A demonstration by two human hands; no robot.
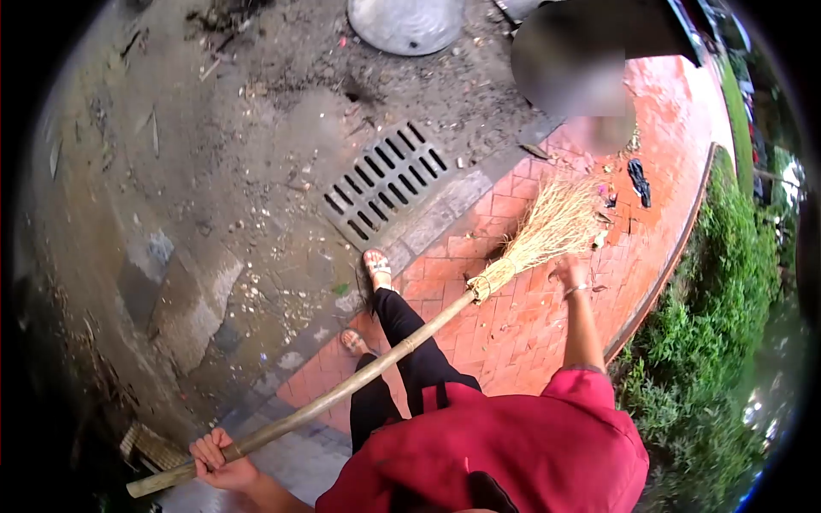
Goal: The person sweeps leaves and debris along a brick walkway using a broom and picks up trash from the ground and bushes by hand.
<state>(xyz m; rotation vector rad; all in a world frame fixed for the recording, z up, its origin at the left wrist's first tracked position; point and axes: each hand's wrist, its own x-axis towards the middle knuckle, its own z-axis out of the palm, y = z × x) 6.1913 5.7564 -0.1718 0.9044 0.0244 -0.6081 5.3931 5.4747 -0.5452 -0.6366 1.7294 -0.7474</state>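
Observation:
A straw broom point(547, 222) with a long bamboo handle slants from lower left to upper right across my legs. My left hand point(221, 460) is closed around the handle near its end. The bristles fan out over the red brick paving. Low beside them, my right hand point(571, 274) reaches down with its fingers apart; nothing shows in it. Close to that hand lie a small pale scrap point(598, 240) and some dry leaves. A crumpled black plastic piece point(639, 182) rests farther out on the bricks.
A slotted drain grate point(386, 181) is set in the muddy ground beside the stone kerb point(445, 209). A round metal cover point(406, 24) lies at the top, near a dark container point(641, 30) and a blurred patch. Green bushes point(701, 333) border the paving.

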